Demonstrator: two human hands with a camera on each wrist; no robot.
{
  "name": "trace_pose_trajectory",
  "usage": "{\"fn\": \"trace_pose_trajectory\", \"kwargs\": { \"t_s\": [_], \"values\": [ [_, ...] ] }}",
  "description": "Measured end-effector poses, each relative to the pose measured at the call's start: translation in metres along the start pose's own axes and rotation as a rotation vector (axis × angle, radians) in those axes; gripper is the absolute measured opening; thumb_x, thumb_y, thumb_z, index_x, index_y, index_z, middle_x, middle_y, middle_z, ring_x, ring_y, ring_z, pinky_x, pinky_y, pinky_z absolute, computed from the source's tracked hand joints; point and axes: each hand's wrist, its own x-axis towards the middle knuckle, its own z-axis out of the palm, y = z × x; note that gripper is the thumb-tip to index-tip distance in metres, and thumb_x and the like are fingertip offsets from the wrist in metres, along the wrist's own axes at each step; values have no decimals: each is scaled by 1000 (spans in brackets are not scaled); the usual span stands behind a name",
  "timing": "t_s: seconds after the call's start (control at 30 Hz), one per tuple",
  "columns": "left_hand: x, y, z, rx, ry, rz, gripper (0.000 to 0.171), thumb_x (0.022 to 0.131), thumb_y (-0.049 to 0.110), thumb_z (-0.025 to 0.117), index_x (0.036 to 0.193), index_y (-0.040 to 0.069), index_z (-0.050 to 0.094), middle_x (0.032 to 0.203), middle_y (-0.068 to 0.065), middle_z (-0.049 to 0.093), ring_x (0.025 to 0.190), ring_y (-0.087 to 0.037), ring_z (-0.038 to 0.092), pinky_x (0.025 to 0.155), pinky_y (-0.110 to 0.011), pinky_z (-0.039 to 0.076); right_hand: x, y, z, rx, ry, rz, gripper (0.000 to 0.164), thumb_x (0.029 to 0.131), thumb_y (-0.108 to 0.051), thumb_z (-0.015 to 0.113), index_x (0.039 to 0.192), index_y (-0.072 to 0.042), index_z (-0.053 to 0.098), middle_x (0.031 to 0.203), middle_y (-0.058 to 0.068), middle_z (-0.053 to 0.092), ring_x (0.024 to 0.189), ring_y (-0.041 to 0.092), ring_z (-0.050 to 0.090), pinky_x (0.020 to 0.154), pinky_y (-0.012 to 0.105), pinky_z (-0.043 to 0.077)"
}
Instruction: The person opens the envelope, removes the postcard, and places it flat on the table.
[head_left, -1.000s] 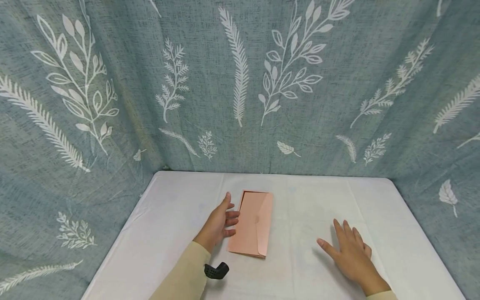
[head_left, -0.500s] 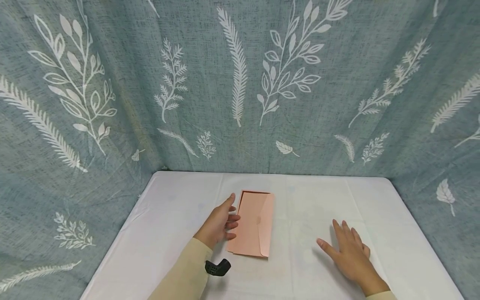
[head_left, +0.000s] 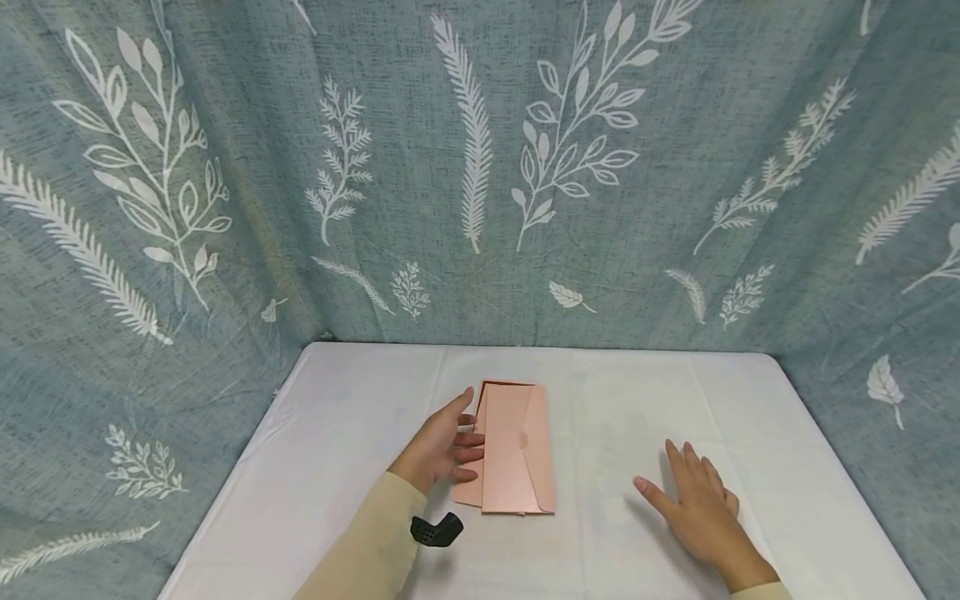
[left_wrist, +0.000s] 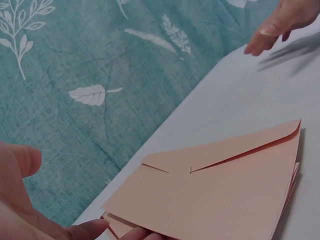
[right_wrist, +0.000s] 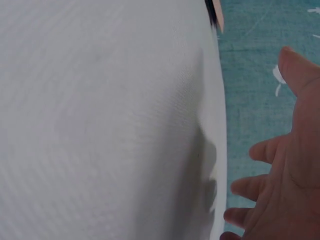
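A pink envelope [head_left: 517,471] with a tucked flap lies on top of at least one more pink envelope [head_left: 468,493], which peeks out at its left side and far edge. At that left edge, my left hand [head_left: 442,442] has its thumb raised and its fingertips against the top envelope. In the left wrist view, its fingers reach the near edge of the envelope [left_wrist: 200,200] and are partly hidden under it. My right hand [head_left: 697,508] hovers over the table at the right, fingers spread, holding nothing; the right wrist view shows its palm [right_wrist: 300,170].
The envelopes lie on a table with a white cloth [head_left: 600,400]. A teal curtain [head_left: 450,167] with white leaf prints hangs behind it and at both sides. A black piece [head_left: 437,530] sits at the left wrist, by the beige sleeve [head_left: 367,542].
The top envelope has slid and turned slightly to the right, uncovering more of the one below. My left hand has moved a little right with it. The right hand has stayed nearly still.
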Motion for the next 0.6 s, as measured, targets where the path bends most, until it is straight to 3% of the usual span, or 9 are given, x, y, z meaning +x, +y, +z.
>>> {"fn": "trace_pose_trajectory", "kwargs": {
  "t_s": [0.17, 0.4, 0.6],
  "values": [
    [0, -3, 5, 5, -2, 22, 89, 105, 61, 60, 154, -11, 43, 136, -31, 52, 118, -45, 59, 92, -64, 54, 0, 3, 1, -1, -3, 10, 103, 107, -69, 53, 171, 3, 18, 173, 39, 4, 153, 67, 0, 106, 86, 10],
    [5, -9, 9, 46, 8, 48, 57, 106, 28, 67, 145, -10, 49, 120, -22, 64, 94, -28, 69, 75, -50, 63, -2, 5, 2, 13, 0, 7, 103, 106, -70, 52, 171, 3, 19, 173, 39, 4, 153, 67, 1, 105, 85, 11],
    [11, -11, 9, 68, 19, 72, 56, 104, 9, 67, 153, -8, 46, 112, -20, 69, 88, -27, 72, 72, -47, 65, -3, 5, 1, 13, 9, -2, 103, 107, -70, 52, 171, 3, 19, 173, 39, 4, 153, 68, 1, 105, 85, 11]
  ]
}}
